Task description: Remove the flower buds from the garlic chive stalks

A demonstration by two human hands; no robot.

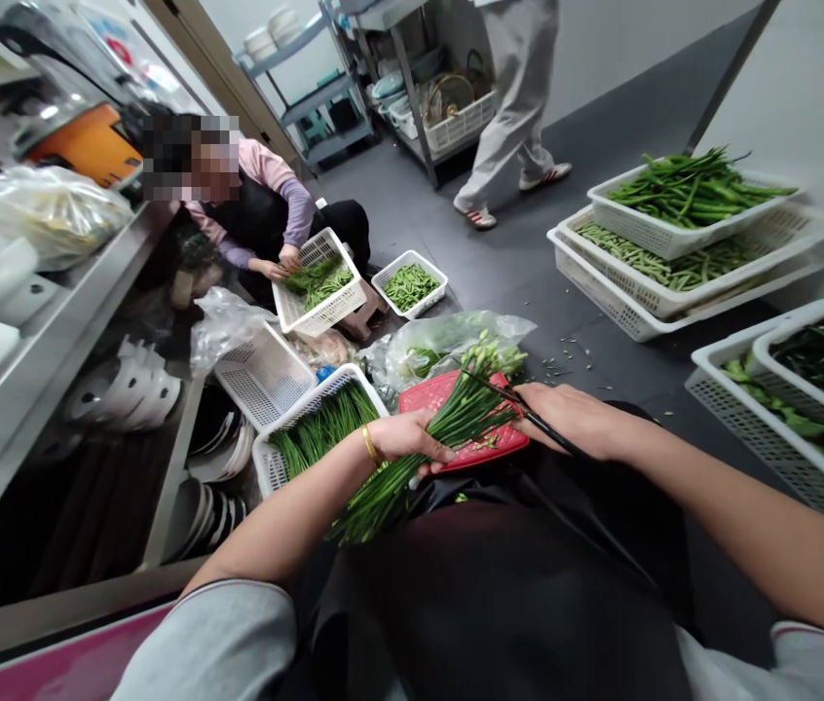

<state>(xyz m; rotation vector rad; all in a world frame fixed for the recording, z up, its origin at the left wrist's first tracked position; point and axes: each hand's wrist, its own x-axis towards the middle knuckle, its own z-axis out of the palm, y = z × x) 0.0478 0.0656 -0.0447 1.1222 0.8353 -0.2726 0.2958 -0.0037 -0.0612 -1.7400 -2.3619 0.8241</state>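
My left hand (410, 436) is closed round a bunch of flowering chives (462, 411), long green stems with pale buds at the far end. The stem ends trail down toward my lap. In my right hand (569, 417) is a pair of black-handled scissors (554, 436), its blades reaching to the stems near the buds. Below the bunch lies a red plastic basket (504, 450) with a few green bits in it. Just left of my left hand, a white basket (272, 467) holds more long green stems.
A co-worker (266, 209) crouches at a white basket (343, 310) of green vegetables. Stacked baskets (631, 307) of beans and peppers stand right, with a leafy-vegetable basket (740, 428) nearer. A plastic bag (448, 336) lies ahead. Steel shelving (91, 292) runs along the left; someone (514, 97) stands behind.
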